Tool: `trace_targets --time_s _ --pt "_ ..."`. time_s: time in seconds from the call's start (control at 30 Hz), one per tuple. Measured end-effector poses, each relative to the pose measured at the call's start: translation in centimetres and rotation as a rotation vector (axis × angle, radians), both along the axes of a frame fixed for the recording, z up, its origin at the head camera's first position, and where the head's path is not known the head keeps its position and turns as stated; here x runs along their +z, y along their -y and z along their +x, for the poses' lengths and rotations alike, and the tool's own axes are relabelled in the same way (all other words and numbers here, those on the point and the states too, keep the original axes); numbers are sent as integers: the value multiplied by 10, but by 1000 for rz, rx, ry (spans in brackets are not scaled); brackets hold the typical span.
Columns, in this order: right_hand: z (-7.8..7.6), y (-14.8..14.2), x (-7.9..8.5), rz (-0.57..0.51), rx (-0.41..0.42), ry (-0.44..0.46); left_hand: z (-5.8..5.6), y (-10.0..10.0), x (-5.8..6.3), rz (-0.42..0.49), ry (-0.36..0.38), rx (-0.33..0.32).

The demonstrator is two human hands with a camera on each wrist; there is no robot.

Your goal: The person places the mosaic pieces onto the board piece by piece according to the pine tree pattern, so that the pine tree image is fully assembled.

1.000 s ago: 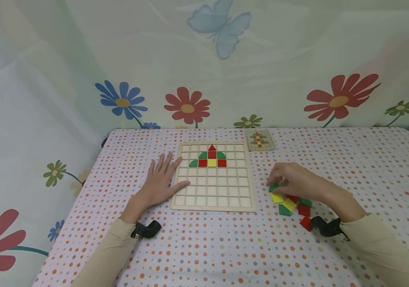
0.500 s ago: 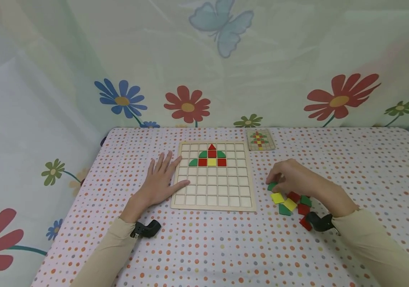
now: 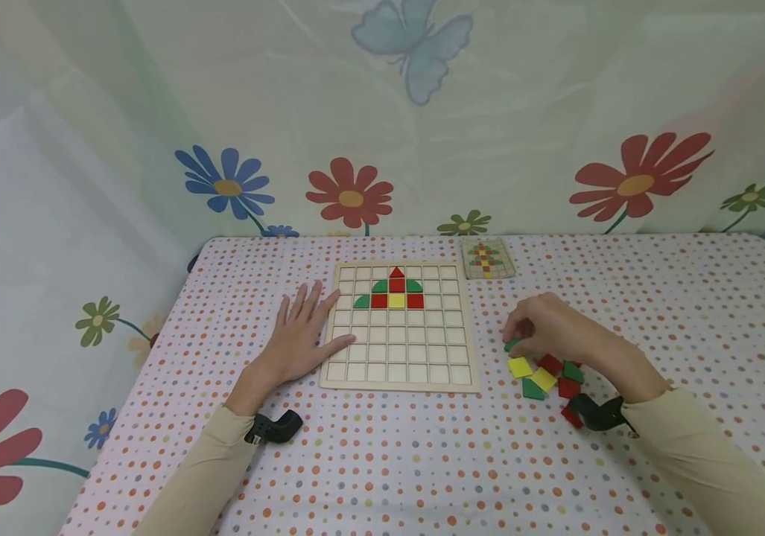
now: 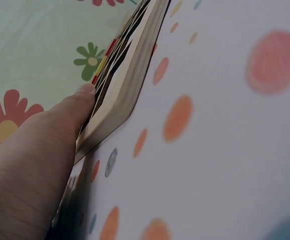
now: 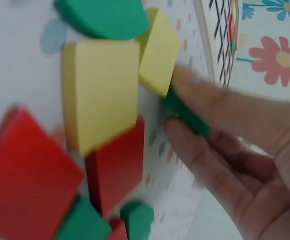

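My left hand (image 3: 300,339) lies with spread fingers on the left edge of a wooden grid board (image 3: 398,380), its thumb over the frame. In the board's upper cells sit a red triangle (image 3: 396,273), a yellow square (image 3: 396,301), red squares (image 3: 378,301) and green quarter-round tiles (image 3: 363,302). To the right of the board, my right hand (image 3: 556,327) pinches a green tile (image 5: 185,112) between thumb and finger. The fingers partly cover its shape. Just below that hand, a loose pile holds yellow tiles (image 3: 519,367), red tiles (image 3: 568,388) and green tiles (image 3: 532,389).
A small pattern card (image 3: 487,258) with a tree-like figure lies beyond the board's upper right corner. The polka-dot tablecloth (image 3: 382,461) runs back to a flowered backdrop (image 3: 523,112). Both wrists wear black cameras (image 3: 278,427).
My right hand has shifted slightly, uncovering more of the yellow and red tiles, and its thumb has moved from beside the yellow tile onto the green one. The left hand stays still.
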State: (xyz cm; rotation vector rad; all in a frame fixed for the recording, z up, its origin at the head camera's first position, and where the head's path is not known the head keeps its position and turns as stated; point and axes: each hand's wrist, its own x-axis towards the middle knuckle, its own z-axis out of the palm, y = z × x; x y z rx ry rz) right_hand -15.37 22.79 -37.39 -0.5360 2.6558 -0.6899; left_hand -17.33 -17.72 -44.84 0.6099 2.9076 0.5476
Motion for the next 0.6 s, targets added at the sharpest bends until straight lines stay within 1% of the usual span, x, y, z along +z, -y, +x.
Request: trace_targets --time_s 0.1,0.27,0.37,0.47,0.6 --pt "1 4 2 -14 -8 -40 -1 0 -1 -4 1 2" --pt "-3 24 5 -61 -33 -131 -2 2 -2 -2 -3 6" --pt "-11 39 7 -93 -23 -182 -1 3 -2 8 -12 4" --pt "-21 54 9 -130 -10 -210 0 3 -3 17 -14 1" --pt "-33 69 7 -160 -37 -242 -1 1 -3 17 -12 0"
